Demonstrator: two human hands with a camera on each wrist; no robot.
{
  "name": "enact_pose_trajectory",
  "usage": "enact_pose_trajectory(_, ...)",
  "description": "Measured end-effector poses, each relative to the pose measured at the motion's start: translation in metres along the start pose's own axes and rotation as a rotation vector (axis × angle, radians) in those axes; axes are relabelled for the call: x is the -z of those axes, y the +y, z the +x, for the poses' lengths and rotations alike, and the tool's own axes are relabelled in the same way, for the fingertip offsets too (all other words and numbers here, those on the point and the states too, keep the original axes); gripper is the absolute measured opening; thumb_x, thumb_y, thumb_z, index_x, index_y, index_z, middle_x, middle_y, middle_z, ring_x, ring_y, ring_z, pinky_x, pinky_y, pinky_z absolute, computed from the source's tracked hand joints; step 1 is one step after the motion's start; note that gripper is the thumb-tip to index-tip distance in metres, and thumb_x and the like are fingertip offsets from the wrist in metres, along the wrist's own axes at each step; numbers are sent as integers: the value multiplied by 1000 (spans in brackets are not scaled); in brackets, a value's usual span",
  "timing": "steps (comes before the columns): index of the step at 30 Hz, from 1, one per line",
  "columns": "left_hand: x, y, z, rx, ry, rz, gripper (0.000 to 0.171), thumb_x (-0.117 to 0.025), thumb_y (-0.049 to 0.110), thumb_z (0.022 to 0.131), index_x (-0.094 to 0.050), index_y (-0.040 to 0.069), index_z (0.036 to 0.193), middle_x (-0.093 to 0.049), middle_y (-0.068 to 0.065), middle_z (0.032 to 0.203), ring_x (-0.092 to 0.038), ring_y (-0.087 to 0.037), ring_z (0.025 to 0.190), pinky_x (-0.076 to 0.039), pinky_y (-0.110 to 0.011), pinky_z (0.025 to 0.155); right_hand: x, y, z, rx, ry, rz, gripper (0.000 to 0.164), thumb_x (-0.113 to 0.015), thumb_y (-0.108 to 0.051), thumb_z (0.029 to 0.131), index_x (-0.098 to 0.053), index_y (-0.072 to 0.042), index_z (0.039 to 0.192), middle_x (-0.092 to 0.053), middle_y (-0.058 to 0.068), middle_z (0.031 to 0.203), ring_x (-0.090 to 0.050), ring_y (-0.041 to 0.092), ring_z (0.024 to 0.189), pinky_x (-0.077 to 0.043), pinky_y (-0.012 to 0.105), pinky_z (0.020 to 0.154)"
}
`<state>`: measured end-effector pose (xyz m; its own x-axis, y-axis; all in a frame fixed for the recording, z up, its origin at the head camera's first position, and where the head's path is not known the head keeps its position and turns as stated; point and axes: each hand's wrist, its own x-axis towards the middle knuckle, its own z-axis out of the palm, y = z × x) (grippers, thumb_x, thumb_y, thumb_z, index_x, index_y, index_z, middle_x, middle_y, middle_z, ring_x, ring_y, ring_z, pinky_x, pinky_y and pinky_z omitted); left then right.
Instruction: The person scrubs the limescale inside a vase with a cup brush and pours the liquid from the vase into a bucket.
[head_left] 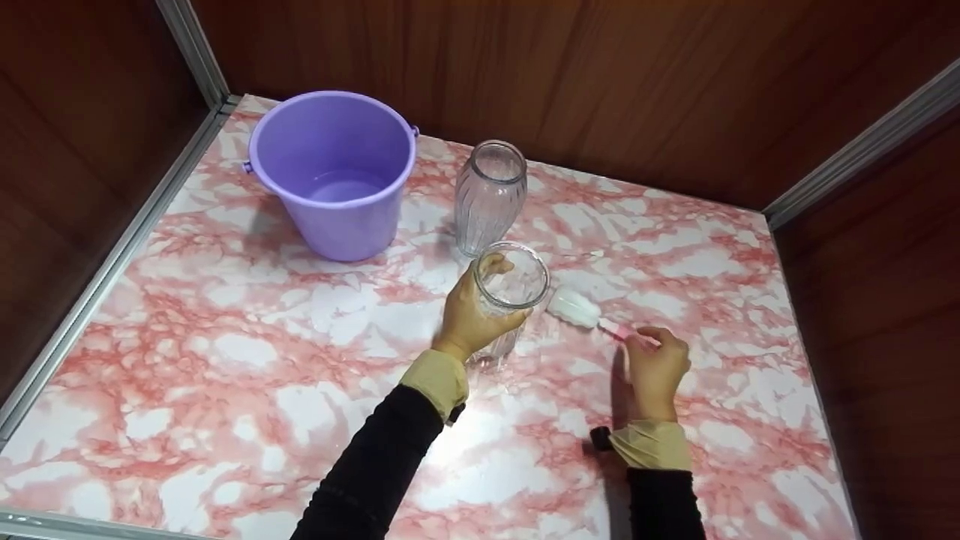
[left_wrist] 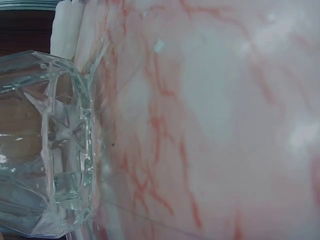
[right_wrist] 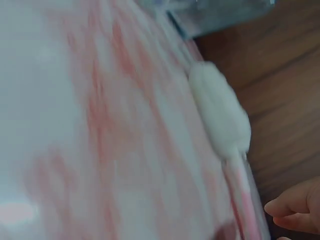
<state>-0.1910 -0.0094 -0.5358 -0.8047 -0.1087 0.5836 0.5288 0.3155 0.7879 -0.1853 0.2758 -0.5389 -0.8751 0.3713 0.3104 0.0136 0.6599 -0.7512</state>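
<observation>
My left hand grips a clear glass vase around its upper body, just below the round rim. In the left wrist view, the thick base of this vase shows right at the tabletop. To its right lies a sponge bottle brush with a white head and a pink handle. My right hand is at the handle, its thumb and fingers on either side. The right wrist view shows the brush along the table and fingertips slightly apart from the handle.
A second fluted glass vase stands upright just behind the held one. At the back left is a purple bucket. The red-and-white marbled table is bounded by dark wooden panels with metal frame strips.
</observation>
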Motion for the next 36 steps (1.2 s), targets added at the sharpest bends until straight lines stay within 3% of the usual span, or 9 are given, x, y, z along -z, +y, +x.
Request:
enact_pose_trajectory(3, 0, 0, 0, 4, -2, -9, 81, -87, 31, 65, -47, 9, 132, -64, 2, 120, -56, -12, 116, -41, -27, 103, -6, -14, -6, -20, -85, 101, 27, -70, 3, 79, -67, 6, 105, -54, 28, 107, -52, 39, 97, -42, 41, 88)
enact_pose_trajectory(7, -1, -1, 0, -7, 1, -1, 81, -86, 32, 65, -48, 7, 132, -65, 2, 119, -56, -12, 115, -42, -27, 102, -16, -32, -13, -145, -275, 372, 46, -64, 8, 84, -54, 1, 128, -42, 22, 133, -46, 37, 116, -44, 41, 96)
enact_pose_trajectory(10, -1, -2, 0, -18, 2, 6, 81, -85, 33, 65, -47, 7, 132, -65, 2, 119, -56, -11, 114, -42, -27, 101, -25, -43, -18, -188, -395, 535, 64, -62, 11, 83, -42, -7, 141, -34, 15, 147, -36, 35, 131, -39, 43, 105)
enact_pose_trajectory(15, -1, -3, 0, -28, -8, 8, 82, -86, 32, 65, -46, 7, 133, -64, 2, 120, -55, -12, 116, -40, -27, 104, -39, -59, -30, -88, -513, 607, 85, -69, 10, 79, -30, -15, 150, -23, 8, 155, -22, 33, 141, -30, 44, 113)
enact_pose_trajectory(21, 0, -3, 0, -28, -19, -1, 81, -86, 29, 65, -45, 7, 132, -63, 0, 121, -55, -15, 117, -39, -28, 106, -59, -76, -49, 36, -666, 606, 104, -78, 6, 71, -21, -23, 153, -20, 8, 156, -26, 33, 140, -35, 45, 110)
enact_pose_trajectory(25, 1, -2, -1, -18, -19, 10, 81, -85, 30, 66, -46, 7, 132, -62, -1, 121, -55, -15, 117, -39, -27, 105, -72, -87, -63, 43, -783, 713, 110, -75, 14, 70, -13, -19, 154, -14, 14, 157, -28, 34, 139, -38, 48, 107)
enact_pose_trajectory(28, 1, -1, -1, -8, -23, 15, 80, -85, 33, 67, -46, 8, 132, -63, 1, 121, -55, -14, 117, -40, -27, 105, -75, -99, -71, 86, -781, 733, 106, -73, 17, 70, -12, -10, 153, -15, 19, 156, -32, 35, 137, -37, 47, 107)
enact_pose_trajectory(31, 1, -1, 0, 2, -24, 14, 80, -85, 35, 66, -47, 9, 132, -62, 2, 121, -54, -13, 117, -39, -26, 104, -75, -112, -78, 168, -700, 639, 102, -77, 12, 68, -16, -1, 149, -22, 23, 152, -36, 37, 134, -35, 44, 109)
enact_pose_trajectory(36, 0, -1, 0, -2, -20, 22, 80, -84, 36, 65, -47, 7, 131, -63, 2, 120, -55, -14, 116, -40, -26, 103, -88, -106, -81, 257, -564, 501, 107, -88, -5, 65, -21, -3, 149, -28, 22, 149, -33, 31, 137, -25, 37, 115)
